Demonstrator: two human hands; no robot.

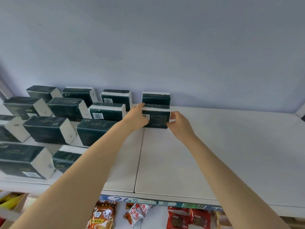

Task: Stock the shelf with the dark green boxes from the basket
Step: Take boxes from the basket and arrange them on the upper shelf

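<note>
a dark green wrapped box (157,120) was being set far back on the white shelf (214,146), seemingly touching down. its ends were gripped by the left hand (134,117) and right hand (179,120); release was called for next.

dark green boxes (156,119): glossy plastic wrap | shelf (214,146): smooth matt white | snack packets (179,219): shiny foil

Thirteen dark green boxes (49,129), two grips (136,117) (179,123), one shelf (214,146).

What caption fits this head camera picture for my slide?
Left hand and right hand hold a dark green box on the shelf.
</note>
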